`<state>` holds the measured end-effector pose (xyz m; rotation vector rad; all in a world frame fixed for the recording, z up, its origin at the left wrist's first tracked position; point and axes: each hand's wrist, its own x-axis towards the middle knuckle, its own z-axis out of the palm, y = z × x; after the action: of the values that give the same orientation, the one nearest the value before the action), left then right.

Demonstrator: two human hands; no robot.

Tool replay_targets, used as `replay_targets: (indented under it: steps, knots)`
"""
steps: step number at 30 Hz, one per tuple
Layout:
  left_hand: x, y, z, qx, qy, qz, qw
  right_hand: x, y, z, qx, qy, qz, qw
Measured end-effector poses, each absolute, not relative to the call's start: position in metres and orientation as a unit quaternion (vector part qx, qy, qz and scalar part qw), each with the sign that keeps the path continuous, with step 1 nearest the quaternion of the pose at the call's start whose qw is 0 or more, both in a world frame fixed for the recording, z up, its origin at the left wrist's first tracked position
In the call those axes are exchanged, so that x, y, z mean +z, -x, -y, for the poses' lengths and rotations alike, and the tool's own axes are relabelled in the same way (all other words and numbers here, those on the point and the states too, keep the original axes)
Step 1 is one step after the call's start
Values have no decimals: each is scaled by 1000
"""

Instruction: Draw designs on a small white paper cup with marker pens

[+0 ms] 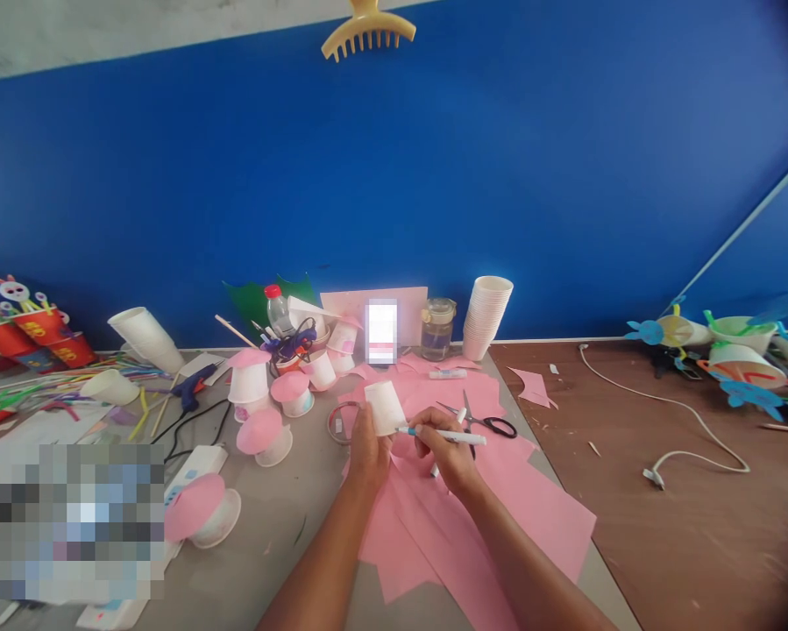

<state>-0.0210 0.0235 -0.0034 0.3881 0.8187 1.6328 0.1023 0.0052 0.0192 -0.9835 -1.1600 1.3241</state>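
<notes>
My left hand (367,451) is closed around a white paper cup (384,408), which is tilted above the pink paper. Between the fingers of my right hand (447,451) is a marker pen (463,436), its blue tip at the lower edge of the cup. Under both hands lie overlapping pink paper sheets (531,499) with cut edges. Beside my right hand are black-handled scissors (499,427), blades apart. A roll of tape (342,424) lies just left of the cup.
Pink-topped paper cups (262,434) stand at left, near a power strip (193,478) and a glue gun (193,386). Behind are a glass jar (438,331) and a tall cup stack (487,317). A white cable (679,399) crosses the brown table at right.
</notes>
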Motion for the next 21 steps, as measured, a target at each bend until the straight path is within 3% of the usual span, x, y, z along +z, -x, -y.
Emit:
replay_targets:
  steps: [5,15,21]
  knots:
    - [0,18,-22,694,-134,-340,621,22,-104,-7,529,416,452,585]
    - [4,18,-22,698,-118,-345,616,19,-105,-7,549,417,484,539]
    - [3,18,-22,696,-132,-339,619,15,-105,-11,547,399,432,595]
